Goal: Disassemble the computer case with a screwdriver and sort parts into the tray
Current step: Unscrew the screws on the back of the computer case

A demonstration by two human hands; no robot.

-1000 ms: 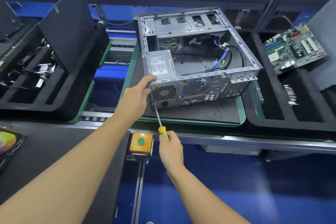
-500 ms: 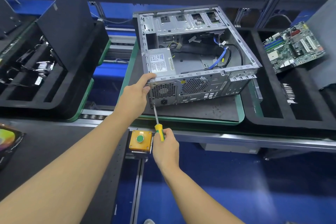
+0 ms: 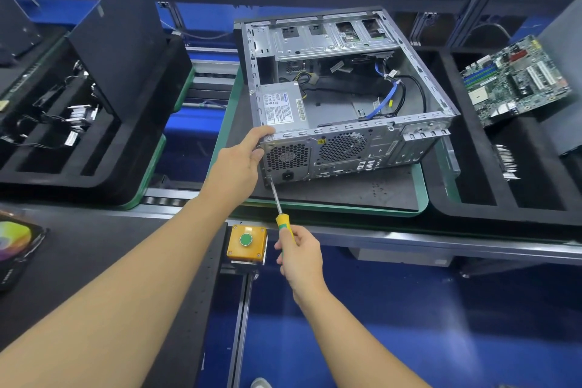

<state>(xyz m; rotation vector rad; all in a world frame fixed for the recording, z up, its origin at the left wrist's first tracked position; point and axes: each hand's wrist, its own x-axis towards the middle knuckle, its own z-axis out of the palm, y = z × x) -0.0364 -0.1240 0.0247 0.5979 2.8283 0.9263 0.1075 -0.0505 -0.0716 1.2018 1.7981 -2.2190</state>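
Over the last second our right hand [image 3: 299, 261] had shifted only a little, turning about the yellow-and-green handle. The screwdriver [image 3: 277, 206] kept its tip at the lower left corner of the rear panel. We took that as a screw being worked, not a new one sought. That hand was clenched round the handle. Our left hand [image 3: 237, 167] kept its hold on the upper left rear corner of the computer case [image 3: 346, 151], thumb over the top edge, bracing it. Whether the tip sat in a screw head we could not tell; it was too small to make out.

The case lay open side up on the green-rimmed mat [image 3: 423, 198]. The power supply [image 3: 283, 107] was still inside at that corner, so we judged this screw to be one of those holding it. Loose cables [image 3: 390, 94] lay further in.

The shaft slanted toward us over the mat's front edge, above the yellow button box [image 3: 246, 241], with open aisle behind our wrist. To the right, the black foam tray [image 3: 504, 217] held the motherboard [image 3: 516, 82], and the case's right rear corner stood near its wall. The left tray [image 3: 78, 189] held a leaning panel [image 3: 116, 35].
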